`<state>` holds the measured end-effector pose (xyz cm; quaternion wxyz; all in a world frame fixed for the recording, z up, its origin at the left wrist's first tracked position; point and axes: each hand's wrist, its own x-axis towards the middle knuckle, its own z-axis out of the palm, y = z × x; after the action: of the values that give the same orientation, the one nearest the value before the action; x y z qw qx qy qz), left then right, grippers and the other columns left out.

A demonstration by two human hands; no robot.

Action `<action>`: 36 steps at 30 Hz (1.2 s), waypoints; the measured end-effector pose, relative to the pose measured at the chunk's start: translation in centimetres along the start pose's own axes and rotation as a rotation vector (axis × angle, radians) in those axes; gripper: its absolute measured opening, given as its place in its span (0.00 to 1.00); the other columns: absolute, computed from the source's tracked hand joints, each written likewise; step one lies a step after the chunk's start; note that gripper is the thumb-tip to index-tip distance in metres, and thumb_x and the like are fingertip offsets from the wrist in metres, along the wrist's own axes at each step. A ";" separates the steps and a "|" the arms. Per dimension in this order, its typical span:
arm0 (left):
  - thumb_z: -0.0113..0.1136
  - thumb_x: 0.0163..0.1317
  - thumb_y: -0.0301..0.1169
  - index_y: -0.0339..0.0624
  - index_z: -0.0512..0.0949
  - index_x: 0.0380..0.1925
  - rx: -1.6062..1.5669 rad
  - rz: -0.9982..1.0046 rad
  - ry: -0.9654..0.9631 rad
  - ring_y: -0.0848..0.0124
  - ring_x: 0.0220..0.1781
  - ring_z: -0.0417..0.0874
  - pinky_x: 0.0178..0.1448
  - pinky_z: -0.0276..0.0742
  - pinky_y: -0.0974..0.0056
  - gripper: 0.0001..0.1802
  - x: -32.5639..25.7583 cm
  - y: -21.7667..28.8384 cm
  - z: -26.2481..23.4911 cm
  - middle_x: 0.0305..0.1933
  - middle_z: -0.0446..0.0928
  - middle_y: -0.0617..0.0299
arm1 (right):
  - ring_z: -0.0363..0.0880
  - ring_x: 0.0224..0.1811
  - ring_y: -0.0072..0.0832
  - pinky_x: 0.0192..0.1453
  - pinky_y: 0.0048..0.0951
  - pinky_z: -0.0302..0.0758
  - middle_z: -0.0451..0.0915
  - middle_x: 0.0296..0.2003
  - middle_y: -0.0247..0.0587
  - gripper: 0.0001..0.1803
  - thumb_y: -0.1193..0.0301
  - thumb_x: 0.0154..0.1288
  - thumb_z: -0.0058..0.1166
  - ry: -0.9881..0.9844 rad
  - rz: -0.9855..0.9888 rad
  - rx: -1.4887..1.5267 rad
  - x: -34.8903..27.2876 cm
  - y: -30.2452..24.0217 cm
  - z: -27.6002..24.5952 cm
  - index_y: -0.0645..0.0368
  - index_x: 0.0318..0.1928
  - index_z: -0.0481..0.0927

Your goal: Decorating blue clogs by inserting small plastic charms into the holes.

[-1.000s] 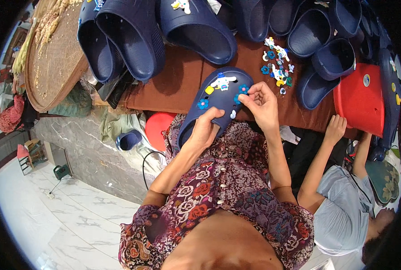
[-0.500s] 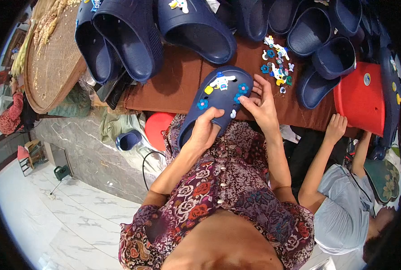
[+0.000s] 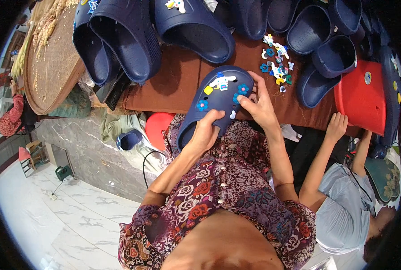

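Navy blue, tilted in front of a floral-print garment (image 3: 209, 184) at the near edge of the brown-covered desk (image 3: 178, 85): one clog (image 3: 214, 101), toe pointing away, foot opening facing the garment. With the left hand (image 3: 206, 130), grips it near the foot opening, thumb flat on the upper; cannot tell the set of the other fingers, hidden from view. With the right hand (image 3: 262, 105), pinches the right edge, thumb against the lower of two blue flower charms (image 3: 242, 88), index finger along the rim near the toe; cannot tell the reach of the fingertips underneath. Both hands clamped on the clog, apart from each other.

Elsewhere on the upper: a white long-eared figure (image 3: 221, 82) with a blue cap, a yellow charm (image 3: 208, 90) just beside it, another blue flower (image 3: 202, 105) with a pink centre on the left, a small white charm (image 3: 233, 114) at the lower right.

Beyond the right hand, on the desk, a loose cluster of small charms (image 3: 279, 69) in white, blue, yellow and green. Along the far side, many more navy clogs (image 3: 191, 33), some bearing charms. At the right, a red tub (image 3: 360, 99), at its near edge the hand (image 3: 336, 127) of another person in a grey shirt (image 3: 344, 207). At the left, a round brown tray (image 3: 52, 67). Below the desk, amid pale cloth, one more navy clog (image 3: 129, 140).
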<state>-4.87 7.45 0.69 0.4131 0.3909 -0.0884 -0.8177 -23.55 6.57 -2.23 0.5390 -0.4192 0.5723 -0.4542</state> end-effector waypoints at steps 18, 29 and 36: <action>0.59 0.56 0.16 0.33 0.74 0.55 -0.027 0.004 -0.020 0.69 0.54 0.82 0.63 0.76 0.63 0.24 0.4 0.5 -0.6 0.52 0.80 0.57 | 0.73 0.56 0.37 0.58 0.35 0.74 0.73 0.51 0.43 0.15 0.72 0.55 0.71 0.201 -0.442 -0.506 -2.2 -2.0 1.4 0.53 0.45 0.88; 0.63 0.64 0.23 0.32 0.72 0.60 0.194 -0.031 -0.069 0.71 0.59 0.79 0.65 0.74 0.64 0.24 -0.6 1.7 0.2 0.58 0.78 0.58 | 0.74 0.55 0.40 0.56 0.37 0.76 0.71 0.53 0.47 0.14 0.71 0.58 0.69 0.238 -0.450 -0.559 -1.7 -1.5 1.7 0.52 0.46 0.87; 0.65 0.63 0.23 0.32 0.71 0.61 0.252 -0.003 -0.008 0.71 0.59 0.78 0.67 0.73 0.64 0.26 -1.0 1.5 0.2 0.59 0.77 0.59 | 0.78 0.50 0.37 0.51 0.32 0.78 0.75 0.48 0.46 0.14 0.76 0.59 0.66 0.320 -0.520 -0.553 -2.4 -1.1 1.6 0.58 0.47 0.85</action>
<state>-3.82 7.20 2.09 0.3593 0.4366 -0.1913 -0.8023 -21.80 8.57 -0.64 0.1775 -0.6028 0.6245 -0.4638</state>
